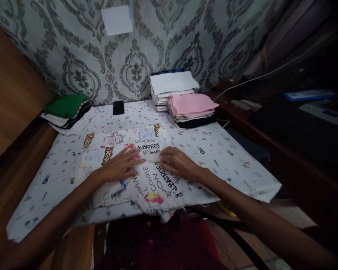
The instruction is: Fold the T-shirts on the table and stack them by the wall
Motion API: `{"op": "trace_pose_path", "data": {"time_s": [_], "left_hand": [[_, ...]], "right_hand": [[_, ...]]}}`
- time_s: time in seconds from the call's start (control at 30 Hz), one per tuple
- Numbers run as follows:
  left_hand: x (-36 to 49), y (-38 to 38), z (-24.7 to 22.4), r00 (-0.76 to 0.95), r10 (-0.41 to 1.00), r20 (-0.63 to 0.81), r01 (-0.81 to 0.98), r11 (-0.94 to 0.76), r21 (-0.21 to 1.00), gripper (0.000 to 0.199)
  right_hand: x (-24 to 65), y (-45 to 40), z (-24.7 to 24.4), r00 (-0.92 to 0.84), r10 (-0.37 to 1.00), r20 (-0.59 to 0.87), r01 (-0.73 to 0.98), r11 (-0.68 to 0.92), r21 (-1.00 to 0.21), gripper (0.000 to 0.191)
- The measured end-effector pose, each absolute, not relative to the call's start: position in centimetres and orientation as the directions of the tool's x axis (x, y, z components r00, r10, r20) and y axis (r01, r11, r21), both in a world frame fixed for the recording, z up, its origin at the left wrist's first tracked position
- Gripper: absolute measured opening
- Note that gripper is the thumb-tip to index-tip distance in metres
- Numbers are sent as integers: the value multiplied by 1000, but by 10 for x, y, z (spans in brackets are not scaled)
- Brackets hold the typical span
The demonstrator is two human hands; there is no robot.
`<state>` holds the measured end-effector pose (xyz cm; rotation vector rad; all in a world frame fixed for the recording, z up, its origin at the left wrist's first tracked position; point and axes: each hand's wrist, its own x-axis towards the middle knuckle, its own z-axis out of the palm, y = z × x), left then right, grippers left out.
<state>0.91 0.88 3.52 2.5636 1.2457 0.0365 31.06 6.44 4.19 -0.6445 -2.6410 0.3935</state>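
Note:
A white printed garment (152, 180), covered in lettering and coloured drawings, lies partly folded on the table in front of me. Its near edge hangs a little over the table's front. My left hand (116, 165) rests flat on the cloth left of the middle, fingers stretched out toward the right. On the right side of the fold, my right hand (178, 163) is bent over the cloth with its fingers curled down together at the folded edge. Whether the fingertips pinch the fabric is hard to see, but they press on it.
The table (214, 157) wears a patterned white cover. Folded clothes with a green one on top (66, 107) sit at the back left. A black phone (118, 107) lies near the wall. At the back right are a white-topped stack (173, 83) and a pink-topped stack (193, 105).

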Motion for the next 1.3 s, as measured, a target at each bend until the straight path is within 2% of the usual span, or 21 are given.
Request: {"op": "trace_pose_path", "data": {"time_s": [0.13, 0.23, 0.33, 0.43, 0.53, 0.73, 0.83, 0.9, 1.03, 1.17, 1.23, 1.3], "left_hand": [[-6, -36, 45, 576, 808, -123, 800, -526, 289, 58], [-25, -78, 54, 534, 837, -118, 822, -481, 306, 57], [-47, -113, 55, 505, 862, -43, 825, -468, 315, 54], [-66, -135, 49, 477, 879, 23, 851, -468, 238, 52], [-76, -145, 43, 447, 894, 19, 879, -444, 174, 46], [-84, -152, 36, 307, 951, -37, 941, -297, 161, 43], [-90, -154, 36, 236, 972, -18, 950, -227, 216, 34], [-93, -152, 42, 168, 986, -3, 940, -159, 301, 30], [-99, -123, 72, 31, 996, -88, 849, 21, 528, 27], [-102, -65, 98, -76, 984, -163, 667, 172, 725, 36], [-103, -41, 97, -218, 955, -201, 548, 290, 785, 43], [-104, -27, 88, -365, 898, -247, 444, 401, 802, 53]], "right_hand": [[344, 28, 47, -753, 597, 276, 437, 767, -469, 17], [376, -7, 42, -742, 639, 201, 451, 699, -555, 27], [398, -34, 29, -758, 629, 172, 470, 711, -523, 48], [402, -50, 18, -763, 614, 200, 487, 751, -446, 57], [393, -54, 15, -750, 624, 220, 510, 757, -410, 47], [378, -53, 17, -746, 601, 286, 462, 777, -428, 24], [377, -49, 21, -750, 585, 309, 400, 773, -491, 22], [376, -43, 30, -758, 591, 277, 354, 729, -586, 22], [366, -9, 59, -731, 678, 77, 349, 469, -811, 22], [332, 62, 77, -616, 779, -116, 308, 103, -946, 13], [311, 100, 75, -404, 879, -255, 224, -175, -959, 12], [295, 130, 68, -249, 862, -442, 166, -411, -896, 19]]}}
